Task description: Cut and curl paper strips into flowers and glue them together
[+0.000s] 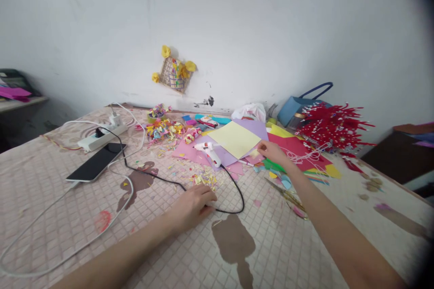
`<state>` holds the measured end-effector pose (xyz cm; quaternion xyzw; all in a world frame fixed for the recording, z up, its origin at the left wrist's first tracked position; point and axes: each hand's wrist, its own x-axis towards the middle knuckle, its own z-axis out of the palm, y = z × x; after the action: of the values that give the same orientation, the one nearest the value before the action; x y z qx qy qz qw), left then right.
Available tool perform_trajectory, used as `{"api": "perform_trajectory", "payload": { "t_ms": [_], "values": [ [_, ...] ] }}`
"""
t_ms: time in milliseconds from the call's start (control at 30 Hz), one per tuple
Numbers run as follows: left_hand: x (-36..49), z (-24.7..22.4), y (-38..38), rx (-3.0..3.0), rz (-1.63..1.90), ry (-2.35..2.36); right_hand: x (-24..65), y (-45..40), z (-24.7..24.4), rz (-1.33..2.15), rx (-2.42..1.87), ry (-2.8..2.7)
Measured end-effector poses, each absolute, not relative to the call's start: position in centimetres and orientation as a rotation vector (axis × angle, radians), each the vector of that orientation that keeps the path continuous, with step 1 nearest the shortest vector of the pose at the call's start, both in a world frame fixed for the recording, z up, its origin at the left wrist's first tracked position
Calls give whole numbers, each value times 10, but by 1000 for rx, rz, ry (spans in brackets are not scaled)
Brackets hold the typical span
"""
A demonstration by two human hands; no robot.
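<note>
My left hand [196, 205] rests low over the table with its fingers curled together. Whatever is in them is hidden. The black cord [237, 189] of a white glue gun [210, 153] passes under or beside this hand. Small paper clippings [203, 179] lie just beyond its fingers. Farther off, my right hand [274, 151] has its fingertips pinched at the right corner of a pale yellow paper sheet [235, 139]. A small pale blur shows by those fingertips, too indistinct to name. Scissors [288, 196] with gold-coloured handles lie below my right forearm.
A tablet [96, 162] and a white power strip [101, 137] with trailing cables occupy the left. Colourful paper pieces [166, 130] are heaped at the back. Red sheets [307, 151], a red tinsel-like bunch [334, 128] and a blue bag [291, 109] stand to the right.
</note>
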<state>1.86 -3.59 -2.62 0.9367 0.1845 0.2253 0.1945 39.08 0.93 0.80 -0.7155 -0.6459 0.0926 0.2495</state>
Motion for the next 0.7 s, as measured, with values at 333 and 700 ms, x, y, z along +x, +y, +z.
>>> {"api": "perform_trajectory", "payload": {
  "t_ms": [333, 700],
  "values": [
    [23, -26, -38, 2077, 854, 743, 277, -50, 18, 860, -1341, -1702],
    [27, -25, -30, 1473, 815, 708, 207, -61, -10, 1111, -1106, -1578]
  ]
}}
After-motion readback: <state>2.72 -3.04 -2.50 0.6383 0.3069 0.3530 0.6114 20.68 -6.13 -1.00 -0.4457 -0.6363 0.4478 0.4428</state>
